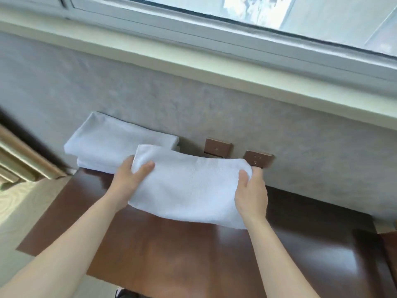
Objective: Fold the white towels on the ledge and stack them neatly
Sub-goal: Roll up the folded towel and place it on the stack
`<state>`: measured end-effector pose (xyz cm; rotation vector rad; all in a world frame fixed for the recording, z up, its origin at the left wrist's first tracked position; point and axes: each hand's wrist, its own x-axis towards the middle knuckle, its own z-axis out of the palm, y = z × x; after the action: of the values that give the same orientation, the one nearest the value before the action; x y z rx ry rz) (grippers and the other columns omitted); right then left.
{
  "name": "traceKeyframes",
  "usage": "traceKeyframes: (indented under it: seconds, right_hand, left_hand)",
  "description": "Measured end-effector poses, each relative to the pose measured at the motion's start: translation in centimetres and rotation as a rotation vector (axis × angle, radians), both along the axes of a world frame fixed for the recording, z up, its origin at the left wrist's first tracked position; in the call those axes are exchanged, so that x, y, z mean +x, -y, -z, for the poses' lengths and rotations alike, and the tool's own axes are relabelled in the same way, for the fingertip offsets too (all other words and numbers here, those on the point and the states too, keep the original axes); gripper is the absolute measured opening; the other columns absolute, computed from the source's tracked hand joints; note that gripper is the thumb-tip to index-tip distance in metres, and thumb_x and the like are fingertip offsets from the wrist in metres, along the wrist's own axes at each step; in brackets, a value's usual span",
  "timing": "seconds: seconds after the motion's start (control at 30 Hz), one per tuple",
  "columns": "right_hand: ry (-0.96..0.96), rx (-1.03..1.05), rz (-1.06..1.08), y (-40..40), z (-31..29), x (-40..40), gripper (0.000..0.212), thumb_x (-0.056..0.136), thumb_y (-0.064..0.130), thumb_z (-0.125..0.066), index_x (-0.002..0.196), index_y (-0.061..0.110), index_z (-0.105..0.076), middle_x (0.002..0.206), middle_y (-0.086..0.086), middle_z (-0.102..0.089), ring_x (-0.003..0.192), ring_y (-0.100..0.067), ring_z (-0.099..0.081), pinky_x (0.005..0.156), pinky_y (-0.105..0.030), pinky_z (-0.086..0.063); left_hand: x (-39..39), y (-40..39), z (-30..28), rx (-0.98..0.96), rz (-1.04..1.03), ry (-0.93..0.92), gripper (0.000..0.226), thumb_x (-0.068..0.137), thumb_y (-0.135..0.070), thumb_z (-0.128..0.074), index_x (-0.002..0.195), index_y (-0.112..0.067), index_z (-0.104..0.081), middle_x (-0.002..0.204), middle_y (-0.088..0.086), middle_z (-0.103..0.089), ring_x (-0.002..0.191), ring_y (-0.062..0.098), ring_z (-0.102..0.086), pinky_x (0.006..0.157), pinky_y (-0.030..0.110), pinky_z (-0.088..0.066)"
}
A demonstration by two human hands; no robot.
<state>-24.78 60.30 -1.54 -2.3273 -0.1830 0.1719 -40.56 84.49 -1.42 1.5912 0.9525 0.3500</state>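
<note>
Both hands, left hand [131, 177] and right hand [250, 190], held the folded towel [189, 186] beside the stack [111, 143]. Its saggy middle could flop open if one grip slipped.

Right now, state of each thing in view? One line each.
folded towel: folded, held up off the ledge by both hands
left hand: grips the towel's left end
right hand: grips the towel's right end
towel stack: folded, resting at the ledge's far left against the wall
ledge: dark wood, glossy
wall switch: state cannot be told
socket: nothing plugged in
</note>
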Motion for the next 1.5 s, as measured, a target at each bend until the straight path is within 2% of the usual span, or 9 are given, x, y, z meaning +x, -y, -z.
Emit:
traceKeyframes:
  seconds: [0.13,0.33,0.47,0.53,0.73,1.13,1.27,1.37,1.5]
  right_hand:
    - [0.008,0.042,-0.040,-9.1,-1.4,-1.9,0.028,0.106,0.036,-0.039,0.124,0.016,-0.045,0.118,-0.003,-0.055,0.096,-0.026,-0.053,0.077,-0.036,-0.037]
    - [-0.043,0.083,0.012,-21.8,-0.3,-1.8,0.023,0.104,0.026,-0.045,0.117,0.008,-0.051,0.115,-0.008,-0.059,0.106,-0.030,-0.056,0.076,-0.033,-0.035]
    - [-0.063,0.041,0.118,-25.8,0.7,-1.1,0.012,0.105,0.015,-0.041,0.112,0.011,-0.051,0.107,-0.002,-0.055,0.091,-0.022,-0.050,0.074,-0.030,-0.033]
    - [-0.050,0.004,0.141,-26.2,1.4,-1.0,0.010,0.105,0.013,-0.040,0.109,0.011,-0.049,0.106,-0.001,-0.051,0.087,-0.019,-0.046,0.074,-0.030,-0.033]
    - [-0.078,-0.033,0.160,-26.3,3.3,-0.6,0.005,0.105,0.018,-0.040,0.101,0.018,-0.044,0.104,0.001,-0.050,0.086,-0.020,-0.049,0.073,-0.031,-0.034]
    - [-0.008,-0.067,0.155,-27.8,4.3,-0.7,0.010,0.105,0.019,-0.040,0.101,0.013,-0.047,0.100,-0.005,-0.057,0.080,-0.020,-0.052,0.068,-0.034,-0.038]
    - [0.335,-0.405,0.074,-28.7,3.5,-1.8,0.022,0.096,0.017,-0.056,0.117,0.012,-0.056,0.113,-0.010,-0.058,0.095,-0.029,-0.059,0.079,-0.044,-0.049]
    - [0.418,-0.423,-0.310,-30.0,3.9,-3.3,0.036,0.101,0.033,-0.039,0.127,0.018,-0.058,0.132,-0.005,-0.057,0.120,-0.029,-0.056,0.100,-0.047,-0.044]
    - [0.196,-0.504,-0.483,-29.8,5.7,-3.9,0.070,0.097,0.054,-0.004,0.159,0.028,-0.023,0.167,0.001,-0.016,0.155,-0.021,-0.009,0.125,-0.043,0.000]
  left_hand:
    - [-1.7,-9.9,-1.2,0.022,-0.106,0.031,0.046,0.085,-0.034,-0.079,0.124,-0.028,-0.055,0.111,-0.003,-0.066,0.100,0.020,-0.067,0.090,0.041,-0.054]
    - [-1.9,-23.2,-2.0,0.182,-0.137,0.024,0.047,0.092,-0.025,-0.072,0.133,-0.019,-0.049,0.108,0.000,-0.064,0.091,0.020,-0.064,0.071,0.028,-0.049]
    - [-0.3,-28.2,-0.1,0.219,-0.070,-0.039,0.045,0.096,-0.022,-0.067,0.135,-0.018,-0.046,0.108,-0.001,-0.059,0.081,0.004,-0.058,0.057,0.013,-0.045]
    - [0.7,-29.4,1.2,0.209,-0.016,-0.092,0.042,0.098,-0.018,-0.064,0.136,-0.017,-0.045,0.104,-0.003,-0.059,0.078,-0.001,-0.055,0.053,0.011,-0.043]
    - [2.1,-30.5,3.7,0.245,-0.036,-0.211,0.043,0.095,-0.030,-0.065,0.133,-0.019,-0.049,0.116,0.003,-0.064,0.096,0.024,-0.059,0.082,0.041,-0.048]
    - [1.4,-30.1,4.2,0.337,-0.127,-0.219,0.032,0.099,-0.023,-0.060,0.128,-0.009,-0.052,0.121,0.011,-0.065,0.102,0.033,-0.060,0.079,0.037,-0.039]
    - [1.8,-27.7,3.8,0.872,0.038,-0.251,0.034,0.098,-0.028,-0.061,0.126,-0.010,-0.059,0.134,0.014,-0.060,0.122,0.040,-0.054,0.096,0.051,-0.040]
    - [3.0,-24.4,4.1,0.967,0.487,-0.140,0.044,0.099,-0.046,-0.042,0.134,-0.025,-0.059,0.149,0.003,-0.052,0.139,0.025,-0.046,0.110,0.041,-0.031]
    - [4.3,-21.7,5.9,0.966,0.869,-0.311,0.067,0.097,-0.068,0.002,0.158,-0.044,-0.012,0.168,-0.008,-0.007,0.155,0.014,0.000,0.125,0.040,-0.001]
